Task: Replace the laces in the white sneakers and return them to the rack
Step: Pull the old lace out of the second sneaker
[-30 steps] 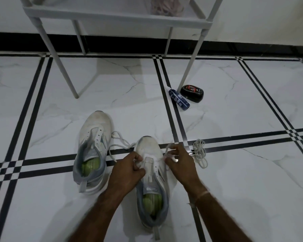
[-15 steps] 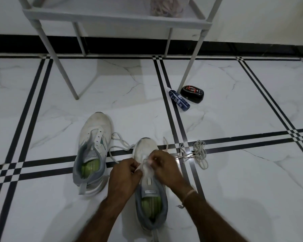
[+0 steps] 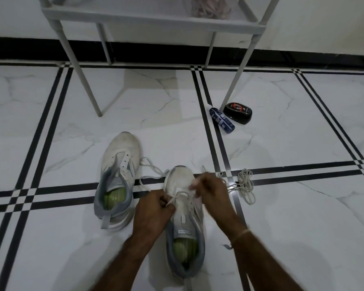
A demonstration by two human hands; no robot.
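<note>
White sneakers, two of them, sit on the floor [image 3: 303, 217] with toes pointing at the wall.

Head view: the near sneaker [image 3: 180, 179] is right in front of the person, between both arms. Its toe lies on a black stripe in the tiles. The other sneaker [image 3: 120, 156] stands just beside it, to the left and a bit farther away. No hand touches that one. Both have green insides and grey heels.

The left hand [image 3: 153, 213] is curled into a fist at the left side of the near sneaker. It pinches one end of a white lace [image 3: 177, 195]. The lace goes across the front of the shoe to the right hand [image 3: 212, 194]. That hand is over the right side of the shoe, near the toe, and its fingers pinch the lace too. Its fingertips look blurry.

Loops of lace [image 3: 151, 169] lie on the floor between the two sneakers. I cannot tell if they are part of the held lace. A small bundle of lace [image 3: 246, 185] lies on the floor right of the right hand.

The rack [image 3: 151, 17] stands by the wall, well apart from the sneakers. A blue tube [image 3: 221, 120] and a black polish box [image 3: 237, 113] lie by its front right leg. Something pink, too blurry to name, sits on its shelf.
</note>
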